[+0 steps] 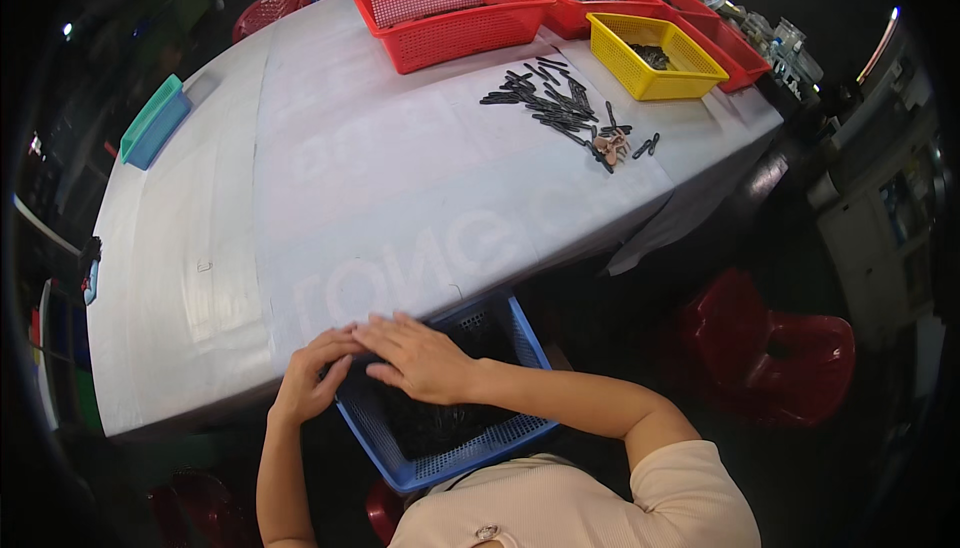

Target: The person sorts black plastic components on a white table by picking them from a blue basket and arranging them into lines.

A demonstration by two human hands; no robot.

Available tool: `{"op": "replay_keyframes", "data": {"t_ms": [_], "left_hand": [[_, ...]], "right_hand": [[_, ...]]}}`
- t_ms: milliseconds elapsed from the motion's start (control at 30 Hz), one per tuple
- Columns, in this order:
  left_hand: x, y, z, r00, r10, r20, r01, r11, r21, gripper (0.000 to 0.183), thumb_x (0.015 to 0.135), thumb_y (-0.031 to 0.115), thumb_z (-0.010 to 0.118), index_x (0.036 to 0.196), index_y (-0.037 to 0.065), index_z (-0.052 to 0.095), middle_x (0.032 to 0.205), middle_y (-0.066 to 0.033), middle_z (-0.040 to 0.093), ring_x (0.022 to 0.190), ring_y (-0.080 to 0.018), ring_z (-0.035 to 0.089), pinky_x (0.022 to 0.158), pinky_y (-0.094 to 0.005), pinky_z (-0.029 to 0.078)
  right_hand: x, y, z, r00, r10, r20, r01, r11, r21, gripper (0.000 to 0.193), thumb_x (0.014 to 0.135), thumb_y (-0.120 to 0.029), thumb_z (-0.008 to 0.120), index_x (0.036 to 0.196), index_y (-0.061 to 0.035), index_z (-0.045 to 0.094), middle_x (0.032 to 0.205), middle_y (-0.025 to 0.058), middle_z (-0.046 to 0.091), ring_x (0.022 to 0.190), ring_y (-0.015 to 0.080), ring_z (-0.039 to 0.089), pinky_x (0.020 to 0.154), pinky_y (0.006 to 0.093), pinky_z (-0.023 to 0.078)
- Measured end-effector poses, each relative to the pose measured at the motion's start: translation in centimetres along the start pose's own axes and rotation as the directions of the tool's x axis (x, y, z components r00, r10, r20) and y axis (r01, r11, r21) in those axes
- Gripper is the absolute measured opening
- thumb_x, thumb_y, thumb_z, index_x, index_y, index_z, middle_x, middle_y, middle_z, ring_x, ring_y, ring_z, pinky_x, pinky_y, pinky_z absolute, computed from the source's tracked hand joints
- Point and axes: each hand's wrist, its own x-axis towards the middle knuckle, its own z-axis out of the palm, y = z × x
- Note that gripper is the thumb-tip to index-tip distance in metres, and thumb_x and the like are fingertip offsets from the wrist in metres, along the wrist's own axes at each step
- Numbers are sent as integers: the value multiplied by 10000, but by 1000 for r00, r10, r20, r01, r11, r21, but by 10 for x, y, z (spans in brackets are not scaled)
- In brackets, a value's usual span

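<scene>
My left hand (316,372) is at the near table edge beside a blue plastic basket (532,330), its fingers stretched out and the thumb apart. Reaching across the basket, my right hand (428,360) is open too, with its fingertips at those of the left. Whether the hands touch is too smeared to tell, and I make out nothing held in either. Dark pieces (440,430) lie in the basket in front of my body; their kind is lost in shadow.
Slim black pieces (545,106) and a few beige ones (610,146) lie on the white-covered table (380,198). A red basket (440,43) and a yellow basket (655,83) stand beyond. A green-blue basket (157,123) sits far left. A red chair (800,368) is at right.
</scene>
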Motion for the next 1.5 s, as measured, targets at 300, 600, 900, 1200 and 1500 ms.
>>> {"op": "replay_keyframes", "data": {"t_ms": [300, 600, 900, 1200, 1500], "left_hand": [[61, 107, -6, 825, 432, -364, -564, 662, -493, 470, 979, 445, 342, 1322, 142, 445, 1148, -167, 579, 1186, -313, 445, 965, -518, 362], [139, 135, 12, 447, 781, -437, -671, -30, -741, 565, 971, 502, 298, 1381, 132, 414, 1051, -127, 679, 1264, -470, 338, 1067, -591, 138], [117, 142, 24, 530, 658, -535, -565, -197, -801, 410, 1001, 427, 297, 1182, 148, 535, 971, -58, 667, 1105, -352, 479, 1038, -555, 270], [58, 174, 40, 649, 424, -632, -603, -220, -767, 351, 1004, 386, 325, 1178, 153, 522, 868, -104, 691, 1106, -344, 480, 1010, -544, 298], [-2, 143, -12, 720, 183, -669, -658, 487, -575, 329, 985, 407, 325, 1016, 114, 471, 708, -64, 554, 943, -222, 552, 868, -560, 423]], "right_hand": [[59, 211, -228, 803, 171, -571, -374, 890, -259, 421, 891, -398, 539, 1146, -69, 604, 1287, 155, 514, 1223, 312, 454, 1018, 388, 373], [108, 304, -289, 391, 774, -498, -920, 329, -211, 724, 841, -672, 392, 1433, -261, 326, 1533, 72, 176, 1407, 370, 109, 1039, 697, 76], [111, 260, -209, 655, 529, -540, -738, 600, -307, 558, 873, -544, 476, 1288, -172, 513, 1373, 72, 410, 1307, 290, 307, 1072, 610, 150], [147, 173, -97, 885, 243, -397, -366, 890, -272, 456, 857, -473, 552, 1148, -127, 614, 1268, 49, 518, 1259, 267, 372, 1068, 505, 218], [138, 88, -106, 899, 13, -437, 52, 989, 136, 197, 823, -191, 638, 974, -67, 663, 1013, 94, 623, 942, 227, 595, 765, 337, 479]]}}
